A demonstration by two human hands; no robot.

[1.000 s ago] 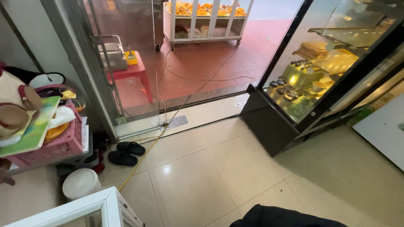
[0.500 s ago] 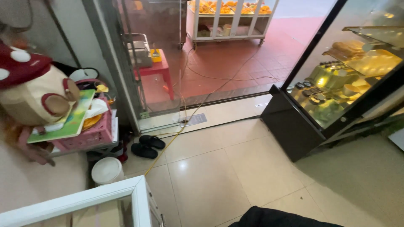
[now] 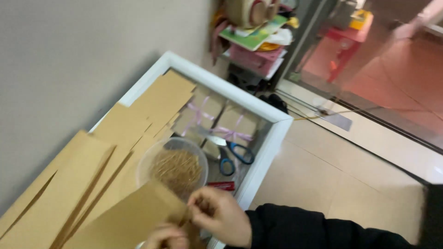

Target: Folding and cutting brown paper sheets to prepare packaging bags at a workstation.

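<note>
Near the bottom edge, right hand (image 3: 220,216) curled over the near corner of a flat brown kraft-paper sheet (image 3: 127,221), thumb and forefinger pressed together and seemingly pinching a thin tan strand or the sheet's edge; too blurred to tell which. Just below and left of it, left hand (image 3: 167,236) mostly cut off by the frame, fingertips bunched at the same corner, grip not readable. Black sleeve (image 3: 323,228) running off to the right. Just beyond the hands, a round clear plastic bowl (image 3: 171,167) filled with fine straw-coloured shreds or sticks, resting on the glass top of a white-framed chest cabinet (image 3: 272,138). To the left, along the grey wall, a loose overlapping stack of long flat kraft-paper pieces (image 3: 106,152), none of them folded or tied. Right of the bowl, blue-handled scissors (image 3: 233,154) lying flat with blades pointing left, and a small red flat item (image 3: 220,185) near them. Under the glass at the far end, square brown boxes tied with pale pink ribbon (image 3: 233,127), already finished by the look of them. Judged from this: some packages complete and stored, one sheet in hand at an early stage, most of the flat stock untouched, bowl well filled. Farther off, a cluttered pink crate shelf (image 3: 256,55) and a glass door onto red paving.
</note>
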